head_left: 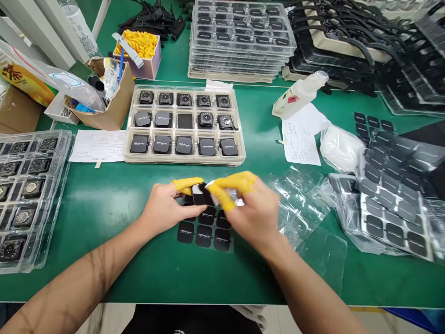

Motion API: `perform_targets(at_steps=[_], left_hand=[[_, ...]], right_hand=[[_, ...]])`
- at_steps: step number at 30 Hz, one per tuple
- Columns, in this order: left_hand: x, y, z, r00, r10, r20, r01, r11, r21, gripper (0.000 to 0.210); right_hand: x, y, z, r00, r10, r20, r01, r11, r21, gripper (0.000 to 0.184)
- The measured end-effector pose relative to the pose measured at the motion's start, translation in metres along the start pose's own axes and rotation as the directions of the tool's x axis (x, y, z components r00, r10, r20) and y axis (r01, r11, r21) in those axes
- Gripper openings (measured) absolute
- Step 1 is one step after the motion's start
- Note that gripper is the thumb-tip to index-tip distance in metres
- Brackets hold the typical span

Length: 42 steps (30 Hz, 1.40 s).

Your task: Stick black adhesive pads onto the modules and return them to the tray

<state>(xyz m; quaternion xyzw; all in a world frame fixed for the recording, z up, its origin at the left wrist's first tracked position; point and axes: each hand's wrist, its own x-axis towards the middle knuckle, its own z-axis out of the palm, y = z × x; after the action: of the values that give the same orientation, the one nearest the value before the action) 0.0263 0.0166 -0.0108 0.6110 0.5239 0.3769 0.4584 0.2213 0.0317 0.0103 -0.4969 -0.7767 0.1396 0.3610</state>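
My left hand (170,206), with yellow finger cots, grips a smartwatch body (199,194) by its edges, its glossy black screen facing up. My right hand (248,202), also in yellow finger cots, pinches a small white wipe (210,183) at the watch's right side. Slight blur hides whether the wipe touches the screen. Beneath both hands lies a sheet of black square stickers (204,235) with white lettering; my hands cover part of it. Beyond them, a tray (184,160) holds watch bodies, several with a lettered black square on top.
At left stand another tray of watches (26,215) and a cardboard box (118,99) of supplies. A box of yellow finger cots (141,44), stacked trays (241,60) and a white bottle (297,95) are farther back. Clear film (302,199) and more sticker sheets (392,208) lie right.
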Motion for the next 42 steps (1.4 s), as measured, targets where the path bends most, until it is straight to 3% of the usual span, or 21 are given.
perform_targets(at_steps=[2,7,9,11,14,17,22,24,28,30,32,34,38,42], left_hand=[[-0.001,-0.001,0.0,1.0,0.001,-0.002,-0.001,1.0,0.021,0.05],[-0.002,0.001,0.002,0.999,-0.001,-0.039,0.0,1.0,-0.027,0.045],[-0.002,0.002,0.002,0.998,0.037,-0.044,-0.037,0.999,0.002,0.045],[-0.002,0.002,0.003,0.996,0.071,-0.053,-0.069,0.997,0.038,0.046],[-0.003,0.002,0.002,0.99,0.117,-0.084,-0.109,0.989,0.096,0.044],[-0.003,0.003,0.002,0.99,0.114,-0.089,-0.105,0.99,0.1,0.045],[-0.001,0.01,0.001,0.997,-0.054,-0.047,0.049,0.993,-0.111,0.053],[0.001,0.012,0.001,0.992,-0.122,-0.024,0.114,0.972,-0.207,0.056],[0.003,0.011,-0.001,0.982,-0.191,-0.001,0.182,0.94,-0.288,0.059],[0.002,0.009,-0.001,0.982,-0.186,-0.022,0.176,0.958,-0.226,0.062],[0.001,0.006,0.001,0.991,-0.135,-0.025,0.131,0.983,-0.132,0.06],[0.0,0.004,0.002,0.999,-0.05,0.011,0.051,0.998,-0.038,0.055],[-0.002,0.002,0.001,0.995,0.08,0.052,-0.086,0.988,0.13,0.052],[-0.001,0.003,0.001,0.992,0.106,0.062,-0.117,0.968,0.222,0.055]], right_hand=[[-0.001,0.005,0.001,0.999,-0.027,0.031,0.026,1.0,0.01,0.015],[0.001,0.032,-0.015,0.992,0.08,-0.101,-0.111,0.931,-0.348,0.021],[-0.001,0.034,-0.023,0.994,0.089,-0.068,-0.103,0.964,-0.245,0.023],[-0.003,0.029,-0.025,0.988,0.141,0.07,-0.139,0.99,-0.029,0.028],[-0.004,0.02,-0.021,0.922,0.295,0.25,-0.349,0.913,0.211,0.018],[-0.002,0.02,-0.016,0.873,0.411,0.264,-0.482,0.81,0.334,0.014],[0.0,0.023,-0.01,0.823,0.498,0.274,-0.568,0.707,0.422,0.024],[-0.001,0.023,-0.009,0.843,0.476,0.25,-0.537,0.711,0.455,0.025],[0.005,0.03,-0.025,0.934,0.32,0.162,-0.356,0.772,0.526,0.033],[0.009,0.034,-0.039,0.94,0.294,0.174,-0.336,0.711,0.618,0.045],[0.012,0.033,-0.048,0.911,0.327,0.251,-0.406,0.604,0.686,0.047],[0.012,0.027,-0.048,0.853,0.392,0.345,-0.517,0.54,0.664,0.039],[0.004,0.011,-0.027,0.719,0.502,0.48,-0.692,0.456,0.559,0.041],[0.0,0.006,-0.012,0.653,0.527,0.544,-0.751,0.354,0.558,0.046]])
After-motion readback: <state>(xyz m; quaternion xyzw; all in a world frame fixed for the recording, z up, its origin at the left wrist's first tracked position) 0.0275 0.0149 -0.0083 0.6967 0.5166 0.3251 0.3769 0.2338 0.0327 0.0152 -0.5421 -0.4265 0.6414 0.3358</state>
